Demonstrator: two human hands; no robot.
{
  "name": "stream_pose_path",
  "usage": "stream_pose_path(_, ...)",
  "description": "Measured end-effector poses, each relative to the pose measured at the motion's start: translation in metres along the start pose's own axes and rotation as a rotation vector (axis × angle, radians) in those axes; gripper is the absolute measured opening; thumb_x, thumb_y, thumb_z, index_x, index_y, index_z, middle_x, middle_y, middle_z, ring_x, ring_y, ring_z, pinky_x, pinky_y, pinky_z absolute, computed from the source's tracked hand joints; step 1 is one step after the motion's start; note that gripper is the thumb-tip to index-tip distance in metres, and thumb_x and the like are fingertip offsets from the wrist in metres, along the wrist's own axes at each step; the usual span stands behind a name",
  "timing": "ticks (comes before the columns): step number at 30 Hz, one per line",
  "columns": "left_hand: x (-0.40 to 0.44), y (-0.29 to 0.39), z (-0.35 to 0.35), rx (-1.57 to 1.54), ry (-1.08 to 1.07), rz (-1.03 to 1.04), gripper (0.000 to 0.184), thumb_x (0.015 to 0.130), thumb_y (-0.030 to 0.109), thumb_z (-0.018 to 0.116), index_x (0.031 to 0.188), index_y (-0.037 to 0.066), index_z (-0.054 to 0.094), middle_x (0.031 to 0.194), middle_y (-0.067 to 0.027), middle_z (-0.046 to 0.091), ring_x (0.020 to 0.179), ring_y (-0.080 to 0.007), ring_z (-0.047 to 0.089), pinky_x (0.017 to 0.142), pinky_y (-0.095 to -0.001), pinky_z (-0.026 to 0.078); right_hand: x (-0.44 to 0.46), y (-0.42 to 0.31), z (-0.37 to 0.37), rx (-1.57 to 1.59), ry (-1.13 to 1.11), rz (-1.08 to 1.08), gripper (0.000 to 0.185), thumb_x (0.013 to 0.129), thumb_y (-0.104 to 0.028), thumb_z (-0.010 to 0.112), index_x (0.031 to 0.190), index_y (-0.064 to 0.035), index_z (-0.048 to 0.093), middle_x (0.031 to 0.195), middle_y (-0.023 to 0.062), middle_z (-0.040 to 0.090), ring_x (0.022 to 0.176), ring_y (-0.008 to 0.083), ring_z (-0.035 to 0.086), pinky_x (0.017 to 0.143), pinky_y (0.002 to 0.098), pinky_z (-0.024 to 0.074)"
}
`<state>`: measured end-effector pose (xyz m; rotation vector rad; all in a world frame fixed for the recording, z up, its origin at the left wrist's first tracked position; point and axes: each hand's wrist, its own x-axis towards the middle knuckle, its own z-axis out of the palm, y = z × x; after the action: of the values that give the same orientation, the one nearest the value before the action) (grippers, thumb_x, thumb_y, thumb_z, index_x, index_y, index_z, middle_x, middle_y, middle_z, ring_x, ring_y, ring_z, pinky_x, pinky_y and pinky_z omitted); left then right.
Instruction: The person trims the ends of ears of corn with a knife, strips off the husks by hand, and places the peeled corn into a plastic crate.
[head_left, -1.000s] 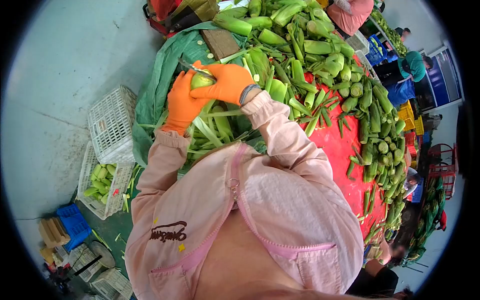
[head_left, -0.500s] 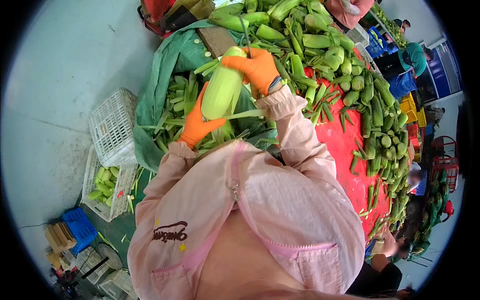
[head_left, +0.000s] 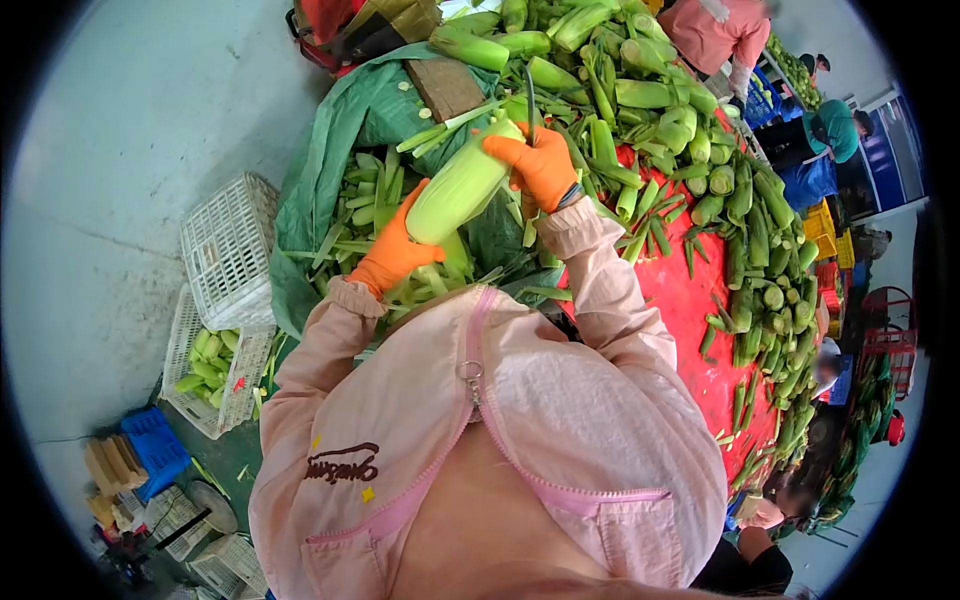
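An ear of corn [head_left: 458, 192] in pale green husk lies tilted between my two orange-gloved hands. My left hand [head_left: 398, 245] is wrapped round its lower end. At the upper end, my right hand [head_left: 543, 168] is closed on a knife [head_left: 530, 98], whose thin dark blade sticks up past the fingers; its thumb lies against the corn. Underneath, stripped husks [head_left: 365, 195] fill a green sack [head_left: 310, 215] that is spread open in front of me. A wooden block [head_left: 445, 88] rests on the sack's far edge.
Unpeeled corn [head_left: 650, 95] is heaped ahead and along the right of a red surface [head_left: 665, 310]. At left, a white crate [head_left: 230, 250] leans on another crate [head_left: 185, 350] holding peeled corn. A co-worker in pink [head_left: 715, 35] stands at the far right.
Both hands and the corn have shifted slightly right, and the corn is tilted further over. A loose husk strip that hung beside it toward my right sleeve no longer shows there.
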<state>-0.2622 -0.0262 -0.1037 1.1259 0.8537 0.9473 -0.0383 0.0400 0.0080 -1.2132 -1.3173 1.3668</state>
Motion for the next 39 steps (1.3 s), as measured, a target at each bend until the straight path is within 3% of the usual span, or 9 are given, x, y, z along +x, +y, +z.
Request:
stream_pose_path(4,0.003,-0.016,-0.012,1.045,-0.006,0.109,0.081,0.077,0.013,0.065,0.150,0.014,0.030,0.102,-0.0173,0.067,0.085,-0.0323,0.067,0.072,-0.0403,0.052,0.006,0.009,0.016,-0.319,-0.017,-0.419,0.046,0.066,-0.033,0.084,0.091,0.0025,0.070,0.073,0.0062,0.067,0.056,0.0128,0.059,0.048,0.0266,0.0441)
stream_pose_path(9,-0.010,-0.014,-0.023,1.310,-0.144,0.231,0.080,0.077,0.029,0.065,0.149,0.014,0.033,0.090,-0.0123,0.069,0.087,-0.0345,0.065,0.072,-0.0464,0.051,0.036,0.036,-0.023,0.216,-0.039,0.016,0.051,0.086,-0.036,0.060,0.106,0.0105,0.064,0.093,0.0204,0.071,0.069,0.0213,0.068,0.061,0.0291,0.0544)
stream_pose_path(12,-0.016,0.026,-0.016,1.052,-0.013,0.057,0.086,0.075,0.032,0.071,0.149,0.011,0.034,0.109,-0.0164,0.067,0.100,-0.0357,0.063,0.080,-0.0430,0.051,0.046,0.068,-0.027,0.735,0.085,0.171,0.031,0.087,-0.038,0.062,0.081,-0.0081,0.061,0.058,0.0022,0.054,0.041,0.0148,0.049,0.038,0.0265,0.0412)
stream_pose_path(14,-0.005,0.032,-0.008,0.806,0.208,0.591,0.097,0.068,0.031,0.080,0.149,0.006,0.033,0.133,-0.0206,0.055,0.118,-0.0375,0.055,0.094,-0.0396,0.047,0.033,0.076,-0.002,0.777,0.119,0.242,0.032,0.088,-0.040,0.062,0.078,-0.0100,0.059,0.056,0.0017,0.053,0.041,0.0148,0.049,0.037,0.0266,0.0405)
stream_pose_path(17,0.005,0.063,0.009,0.815,0.096,0.805,0.105,0.062,0.023,0.086,0.149,0.003,0.032,0.149,-0.0213,0.039,0.132,-0.0377,0.044,0.106,-0.0387,0.038,0.003,0.105,0.036,0.675,-0.020,0.340,0.043,0.091,-0.054,0.056,0.078,-0.0135,0.058,0.054,0.0013,0.052,0.040,0.0144,0.049,0.034,0.0264,0.0382)
stream_pose_path(25,0.001,0.045,-0.002,-0.227,0.137,0.389,0.076,0.072,-0.006,0.070,0.142,-0.001,0.041,0.145,-0.0105,0.046,0.131,-0.0218,0.047,0.105,-0.0351,0.041,-0.063,0.084,0.031,0.743,-0.506,0.616,0.059,0.095,-0.052,0.048,0.118,0.0000,0.064,0.072,0.0057,0.067,0.045,0.0089,0.049,0.044,0.0206,0.0429)
stream_pose_path(28,-0.010,0.055,-0.007,-0.269,0.220,0.294,0.077,0.072,-0.005,0.072,0.143,0.002,0.041,0.141,-0.0086,0.049,0.126,-0.0192,0.051,0.104,-0.0343,0.042,-0.062,0.060,0.022,0.391,-0.374,0.219,0.044,0.091,-0.020,0.044,0.117,0.0104,0.061,0.064,0.0087,0.064,0.039,0.0076,0.044,0.039,0.0197,0.0401)
stream_pose_path(32,-0.015,0.025,-0.012,0.014,0.202,0.295,0.073,0.070,0.005,0.081,0.136,0.004,0.049,0.131,-0.0070,0.057,0.105,-0.0157,0.062,0.092,-0.0306,0.049,-0.044,0.044,0.027,-0.721,-0.134,-0.526,0.044,0.085,-0.009,0.055,0.128,-0.0121,0.063,0.087,0.0117,0.069,0.074,0.0259,0.067,0.073,0.0349,0.0550)
stream_pose_path(39,-0.042,0.008,-0.002,0.268,0.178,0.177,0.065,0.066,0.021,0.085,0.122,0.002,0.058,0.106,-0.0060,0.068,0.093,-0.0143,0.065,0.082,-0.0300,0.052,-0.044,0.045,0.052,-1.086,-0.347,-0.498,0.038,0.078,-0.021,0.061,0.115,-0.0116,0.062,0.082,0.0137,0.067,0.075,0.0356,0.065,0.065,0.0479,0.0507)
